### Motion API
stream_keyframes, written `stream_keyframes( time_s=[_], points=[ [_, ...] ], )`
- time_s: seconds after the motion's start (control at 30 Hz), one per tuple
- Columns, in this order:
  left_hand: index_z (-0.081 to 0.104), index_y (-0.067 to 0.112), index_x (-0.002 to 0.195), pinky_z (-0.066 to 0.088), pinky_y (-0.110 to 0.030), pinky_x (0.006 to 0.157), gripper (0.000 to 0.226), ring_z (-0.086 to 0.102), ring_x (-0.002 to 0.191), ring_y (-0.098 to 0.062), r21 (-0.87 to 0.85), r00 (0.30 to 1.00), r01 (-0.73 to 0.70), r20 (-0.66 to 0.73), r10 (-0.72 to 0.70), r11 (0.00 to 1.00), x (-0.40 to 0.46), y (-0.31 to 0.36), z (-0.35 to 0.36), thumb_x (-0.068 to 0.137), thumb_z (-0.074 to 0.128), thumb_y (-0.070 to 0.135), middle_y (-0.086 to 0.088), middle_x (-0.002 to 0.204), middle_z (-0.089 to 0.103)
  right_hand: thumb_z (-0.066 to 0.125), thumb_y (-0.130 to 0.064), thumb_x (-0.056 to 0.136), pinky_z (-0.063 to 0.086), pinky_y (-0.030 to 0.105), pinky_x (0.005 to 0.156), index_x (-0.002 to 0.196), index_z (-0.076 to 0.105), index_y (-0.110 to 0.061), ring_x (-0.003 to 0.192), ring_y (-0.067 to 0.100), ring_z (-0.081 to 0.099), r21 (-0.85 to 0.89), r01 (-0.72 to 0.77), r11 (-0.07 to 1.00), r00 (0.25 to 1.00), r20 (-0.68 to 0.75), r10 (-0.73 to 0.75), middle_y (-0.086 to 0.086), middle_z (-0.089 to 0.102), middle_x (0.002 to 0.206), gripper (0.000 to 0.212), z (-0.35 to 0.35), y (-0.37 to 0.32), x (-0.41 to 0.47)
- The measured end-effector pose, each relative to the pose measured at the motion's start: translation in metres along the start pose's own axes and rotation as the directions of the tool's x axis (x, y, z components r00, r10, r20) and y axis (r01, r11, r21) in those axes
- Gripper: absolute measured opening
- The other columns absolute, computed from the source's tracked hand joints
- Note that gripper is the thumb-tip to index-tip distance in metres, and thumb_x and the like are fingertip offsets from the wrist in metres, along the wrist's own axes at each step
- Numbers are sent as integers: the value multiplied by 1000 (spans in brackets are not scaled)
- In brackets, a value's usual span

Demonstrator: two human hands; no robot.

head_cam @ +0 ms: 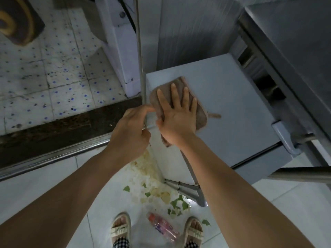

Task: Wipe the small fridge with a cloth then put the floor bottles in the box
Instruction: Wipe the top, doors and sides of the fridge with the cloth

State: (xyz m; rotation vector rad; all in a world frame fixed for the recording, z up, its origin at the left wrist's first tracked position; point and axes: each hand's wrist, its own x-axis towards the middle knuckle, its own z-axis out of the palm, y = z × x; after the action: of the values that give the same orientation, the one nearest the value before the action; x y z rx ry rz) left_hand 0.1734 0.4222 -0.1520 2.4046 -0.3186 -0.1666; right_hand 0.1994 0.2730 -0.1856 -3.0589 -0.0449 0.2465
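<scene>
Your right hand (176, 111) lies flat, fingers straight and spread, pressing the brownish terry cloth (180, 104) onto the small fridge (232, 104)'s smooth white top, probably to keep the whole pad in contact. Your left hand (132, 126) curls at the fridge's corner edge, beside a thin metal pole (141, 68); whether it grips either I cannot tell. A clear plastic bottle (163, 228) lies on the glossy tiles between your sandals.

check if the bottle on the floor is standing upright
No, the bottle lies on its side on the floor tiles between the person's feet.
</scene>
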Motion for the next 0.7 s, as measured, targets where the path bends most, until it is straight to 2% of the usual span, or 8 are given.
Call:
stream_keyframes(
  time_s=[0.07, 0.13, 0.2, 0.3, 0.4, 0.5, 0.63, 0.7],
  points=[
    [48, 21, 127, 36, -24, 94, 57, 41, 122, -16, 0, 1000, -19, 12, 19, 1000, -3, 4, 1, 77, 54, -5, 0, 132, 51, 44, -46, 89, -4, 56, 116, 151, -5, -34, 144, 37, -17, 5, 22, 1000, 1000, -3, -22, 8, -14, 160, 80, 3, 8, -38],
    [48, 16, 129, 36, -30, 101, 58, 41, 125, -19, 19, 998, -49, 34, 48, 999, -6, 10, 6, 75, 56, -5, 0, 134, 51, 52, -42, 85, -2, 56, 116, 152, 4, -32, 145, 37, -12, 26, 2, 1000, 1000, -22, -2, 8, -7, 160, 84, 7, 18, -86],
    [47, 15, 132, 32, -34, 105, 60, 39, 127, -21, 55, 995, -83, 64, 79, 995, -9, 20, 13, 76, 58, -3, 1, 137, 49, 55, -37, 81, 5, 58, 116, 152, 13, -29, 146, 39, -4, 47, -30, 998, 999, -41, 32, 9, 1, 160, 83, 12, 26, -132],
    [46, 16, 132, 24, -34, 106, 60, 39, 130, -20, 112, 987, -139, 94, 128, 984, -14, 36, 29, 76, 59, -1, 3, 141, 45, 44, -36, 86, 20, 60, 113, 150, 26, -24, 145, 38, 11, 113, -50, 992, 994, -86, 60, 10, 17, 158, 67, 15, 36, -174],
    [51, 14, 128, 24, -35, 103, 60, 42, 129, -22, 106, 975, -201, 123, 188, 974, -16, 53, 47, 71, 58, -5, 0, 139, 48, 31, -42, 92, 21, 54, 115, 146, 36, -21, 145, 32, 15, 179, -34, 983, 992, -115, 55, 5, 24, 156, 59, 14, 55, -181],
    [55, 17, 126, 26, -39, 100, 58, 44, 124, -26, 148, 971, -218, 130, 199, 965, -11, 64, 61, 71, 59, -4, 0, 136, 51, 25, -49, 91, 16, 53, 116, 148, 32, -20, 146, 32, 12, 120, -120, 986, 985, -109, 133, 6, 19, 157, 64, 11, 102, -171],
    [62, 23, 119, 29, -51, 103, 50, 42, 120, -29, 227, 986, -147, 112, 124, 963, -9, 72, 71, 74, 63, 2, 4, 137, 49, 3, -58, 87, 10, 48, 118, 153, 10, -24, 148, 28, 2, 13, -320, 947, 945, -64, 320, 6, 4, 160, 74, 0, 183, -148],
    [61, 24, 120, 27, -57, 104, 49, 38, 123, -28, 261, 990, -118, 110, 92, 958, -11, 74, 74, 75, 64, 6, 5, 139, 46, 3, -57, 87, 11, 47, 118, 152, 12, -22, 147, 28, 7, 2, -350, 937, 934, -79, 349, 7, 7, 160, 75, -3, 199, -143]
  ],
)
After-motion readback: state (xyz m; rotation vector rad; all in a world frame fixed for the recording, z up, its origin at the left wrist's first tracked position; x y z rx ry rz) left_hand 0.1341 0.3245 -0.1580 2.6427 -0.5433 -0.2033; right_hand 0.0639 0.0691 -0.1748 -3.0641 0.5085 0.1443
